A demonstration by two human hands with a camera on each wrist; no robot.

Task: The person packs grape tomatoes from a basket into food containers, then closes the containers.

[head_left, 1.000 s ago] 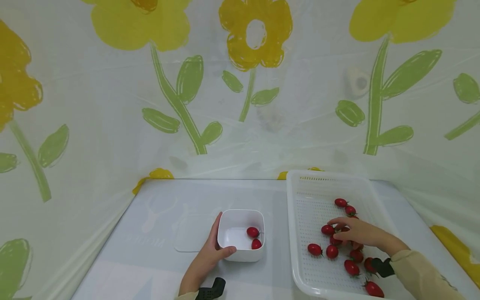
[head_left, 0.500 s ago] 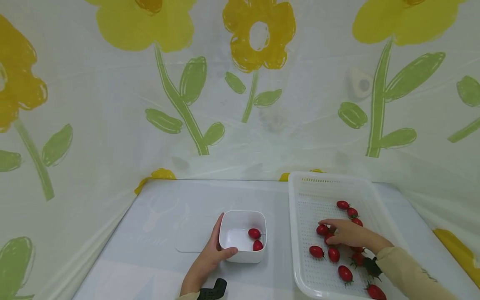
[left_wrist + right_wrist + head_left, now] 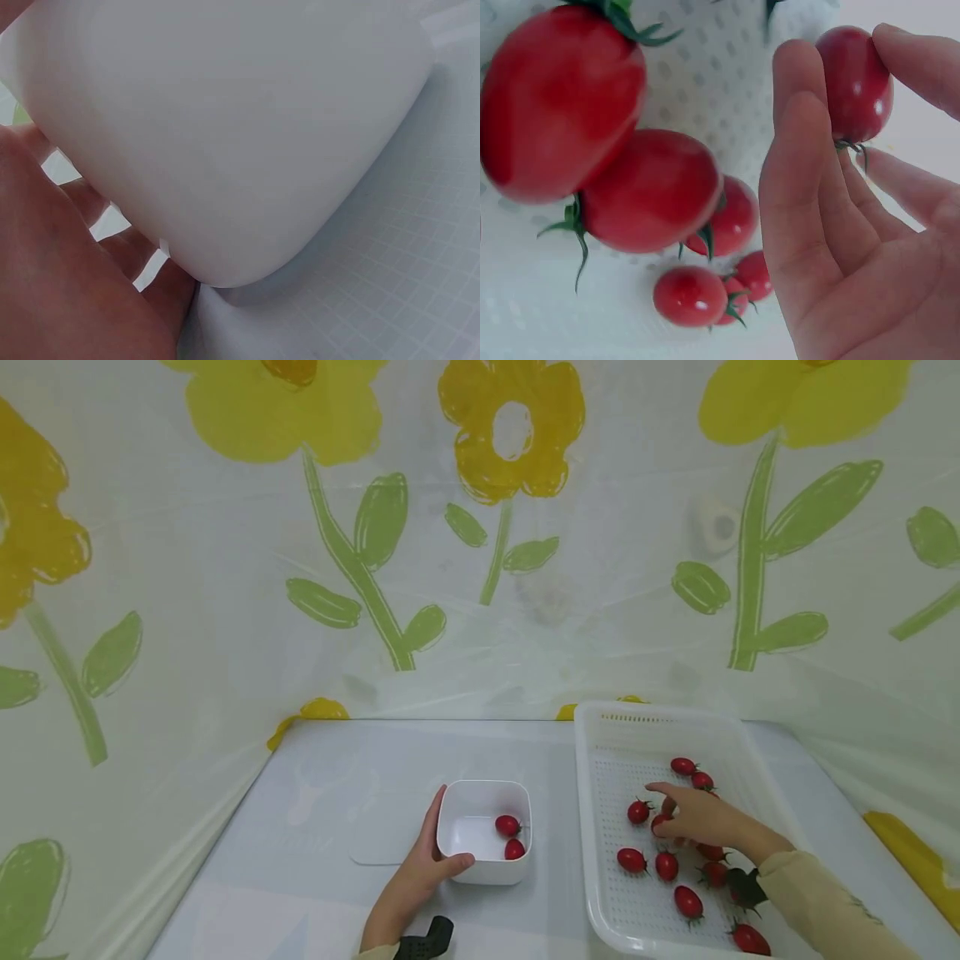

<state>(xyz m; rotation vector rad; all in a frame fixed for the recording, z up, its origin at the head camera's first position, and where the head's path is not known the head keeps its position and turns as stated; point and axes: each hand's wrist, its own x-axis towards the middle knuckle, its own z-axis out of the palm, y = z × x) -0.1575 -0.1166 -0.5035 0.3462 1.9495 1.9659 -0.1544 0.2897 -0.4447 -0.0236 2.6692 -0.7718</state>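
Two red cherry tomatoes (image 3: 511,837) lie in the right half of the small square white plastic bowl (image 3: 483,832), which stands on the pale grey table (image 3: 330,793) left of the tray. The left hand (image 3: 415,877) grips the bowl's near left corner, thumb curled against the front wall and fingers (image 3: 112,240) pressed along the left side. To the right stands the large white perforated plastic tray (image 3: 622,735) with loose red cherry tomatoes (image 3: 667,864) scattered over its floor. Over them the right hand (image 3: 701,818) pinches one small red cherry tomato (image 3: 853,82) between thumb and fingertips; in the head view that tomato (image 3: 658,821) just peeks from under the fingers. Behind the table hangs a white plastic sheet (image 3: 225,568) printed with yellow flowers.
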